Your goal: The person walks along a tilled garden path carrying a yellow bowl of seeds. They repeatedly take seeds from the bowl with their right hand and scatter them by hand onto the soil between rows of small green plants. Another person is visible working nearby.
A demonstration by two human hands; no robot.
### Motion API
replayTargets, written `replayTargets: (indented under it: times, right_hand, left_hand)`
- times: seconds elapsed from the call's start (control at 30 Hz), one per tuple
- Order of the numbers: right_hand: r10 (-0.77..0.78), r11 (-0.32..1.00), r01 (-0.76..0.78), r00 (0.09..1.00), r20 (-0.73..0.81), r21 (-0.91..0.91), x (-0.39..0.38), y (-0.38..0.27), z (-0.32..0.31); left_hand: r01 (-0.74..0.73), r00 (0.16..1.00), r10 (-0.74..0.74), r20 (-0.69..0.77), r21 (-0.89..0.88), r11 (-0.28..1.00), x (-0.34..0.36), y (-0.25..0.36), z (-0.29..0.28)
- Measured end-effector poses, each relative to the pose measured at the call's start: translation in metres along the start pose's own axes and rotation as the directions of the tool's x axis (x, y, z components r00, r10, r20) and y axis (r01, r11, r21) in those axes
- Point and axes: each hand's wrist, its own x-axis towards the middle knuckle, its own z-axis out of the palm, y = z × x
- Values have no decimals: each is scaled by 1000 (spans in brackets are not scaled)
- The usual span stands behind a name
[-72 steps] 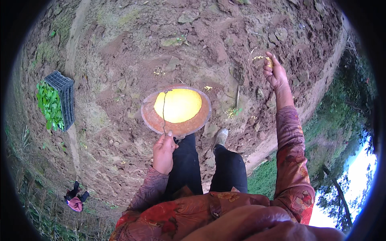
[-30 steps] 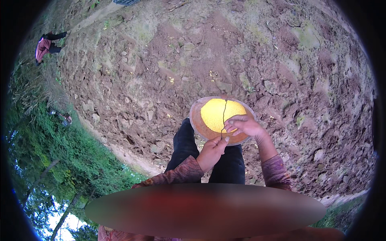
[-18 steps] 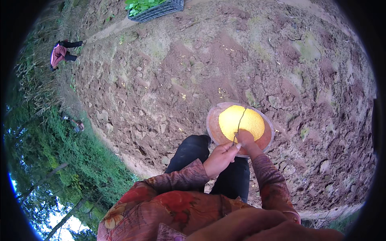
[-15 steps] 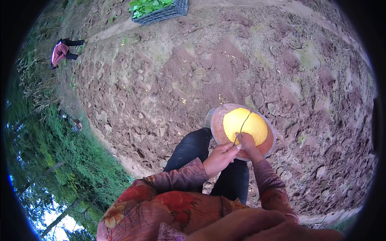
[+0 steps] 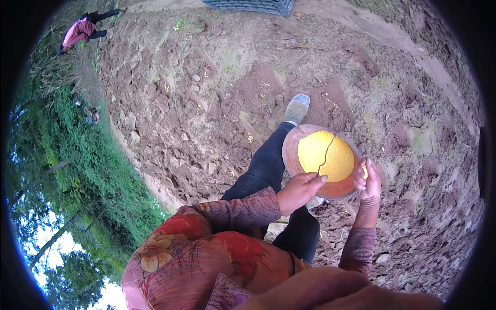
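A reddish-brown basin (image 5: 337, 189) of fine yellow granules (image 5: 314, 153) hangs in front of my legs. A thin dark wire handle (image 5: 327, 152) crosses over the granules. My left hand (image 5: 301, 193) is closed on the wire handle at the basin's near side, its thumb lying toward the rim. Just off the basin's right edge, my right hand (image 5: 369, 181) is raised with fingers curled around a small handful of yellow granules, some of which show between the fingers.
Clumpy brown soil (image 5: 201, 139) with scattered yellow granules surrounds me. My shoe (image 5: 298, 108) is planted on it. A dark plastic crate (image 5: 253, 4) sits at the top edge. Another person (image 5: 80, 31) bends over at far left, near green bushes (image 5: 82, 160).
My right hand has come out of the basin, moving right with granules. My left leg has stepped forward. The basin has shifted right, and the crate now shows only partly.
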Motion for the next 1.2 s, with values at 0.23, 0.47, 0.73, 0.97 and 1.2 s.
replayTargets:
  times: [0.23,0.47,0.73,0.97,1.2]
  right_hand:
    - [41,937,-27,999,34,-347,189,-78,173]
    - [145,859,-116,989,21,-499,352,-53,300]
    - [189,966,-187,982,-5,-176,342,-69,254]
    - [-105,965,23,946,-305,-261,331,-133,176]
    - [-95,985,126,965,-243,114,280,-142,131]
  left_hand:
    - [-97,987,71,-142,-184,978,22,90,-99]
    - [-190,917,89,-389,-229,955,38,160,-188]
    - [-180,839,42,-542,-204,962,47,195,-257]
    - [-173,854,-11,-520,-305,937,61,184,-260]
    - [-70,862,-86,-500,-285,956,70,189,-217]
